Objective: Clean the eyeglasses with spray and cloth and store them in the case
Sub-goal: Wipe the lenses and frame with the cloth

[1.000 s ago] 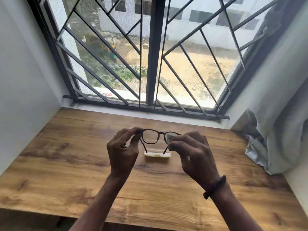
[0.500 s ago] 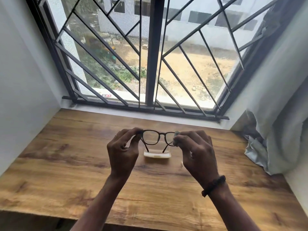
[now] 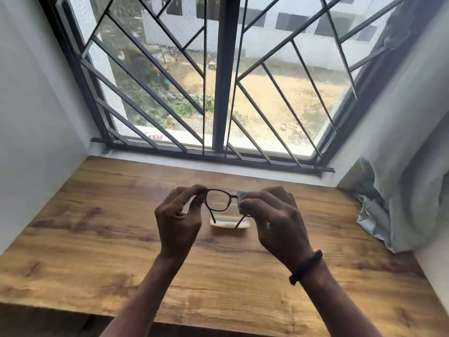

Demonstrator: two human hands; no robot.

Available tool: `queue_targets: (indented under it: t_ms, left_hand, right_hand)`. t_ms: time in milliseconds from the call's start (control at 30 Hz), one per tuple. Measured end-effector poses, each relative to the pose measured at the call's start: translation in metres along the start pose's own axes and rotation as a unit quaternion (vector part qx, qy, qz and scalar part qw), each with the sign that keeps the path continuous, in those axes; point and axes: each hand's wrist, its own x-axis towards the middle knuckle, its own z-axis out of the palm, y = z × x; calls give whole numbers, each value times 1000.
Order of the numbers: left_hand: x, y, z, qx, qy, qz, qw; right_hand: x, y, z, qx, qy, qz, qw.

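Big wood table by the window. My left hand & right hand are up over it. The white case sits on the table, between my hands and a bit past them. The glasses are in the air just above it, arms open and tips pointing down at it. Left fingers pinch the left end of the frame. Right fingers squeeze a small gray cloth on the right lens.

What could go bad: I hold just 1 corner, so if I rub too hard the frame may twist, or slip & drop. The arm tips could bump the case too.

The case is open. Looks like nothing is in it, but the glasses hide part, so can't tell 4 sure. No spray bottle in view.
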Motion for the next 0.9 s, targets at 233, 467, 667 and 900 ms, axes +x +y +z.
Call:
queue_targets:
  t_ms: [233,467,667,900]
  left_hand:
    - [-3,-1,2,-6,5,-16,1000]
    - [0,1,3,-12,11,-24,1000]
    - [-1,0,5,-12,15,-15,1000]
    - [-4,-7,1,-25,25,-21,999]
  right_hand:
    - [-3,2,-8,5,-44,-26,999]
    - [-12,8,-13,-2,-57,7,998]
    - [-18,15,-18,-17,-26,72,997]
    - [-37,38,-18,89,39,244,965]
